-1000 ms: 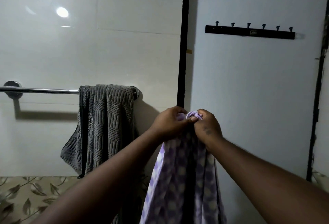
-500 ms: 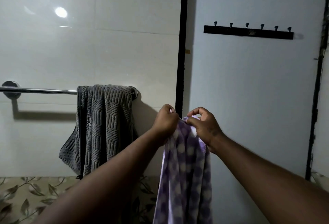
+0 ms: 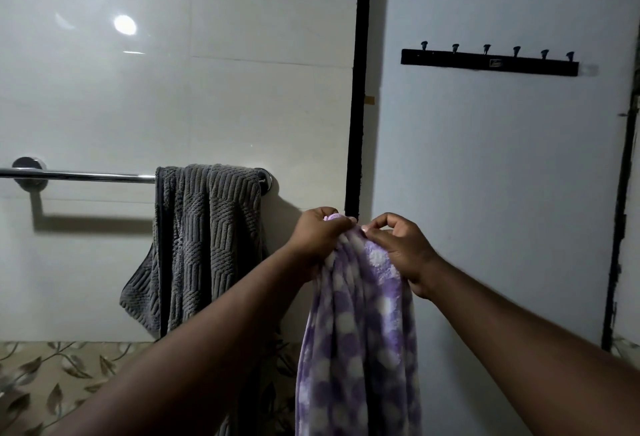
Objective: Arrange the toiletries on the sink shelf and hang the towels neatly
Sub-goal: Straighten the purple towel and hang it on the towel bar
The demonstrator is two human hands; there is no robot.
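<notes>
Your left hand [image 3: 317, 238] and right hand [image 3: 398, 250] pinch the purple towel [image 3: 356, 349], bunched; hung so, it could slip.

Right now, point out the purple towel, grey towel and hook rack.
purple towel [image 3: 360, 349]: head view, middle of hanging folds.
grey towel [image 3: 211, 227]: head view, ribbed front face.
hook rack [image 3: 490, 64]: head view, middle of black strip.

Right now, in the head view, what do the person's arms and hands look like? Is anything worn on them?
Both arms are bare as far as the frame edge: no sleeve shows on the left arm or the right arm. The left hand and the right hand wear no glove, and no ring, watch or bracelet is visible. The light is dim, so small marks cannot be told.
</notes>
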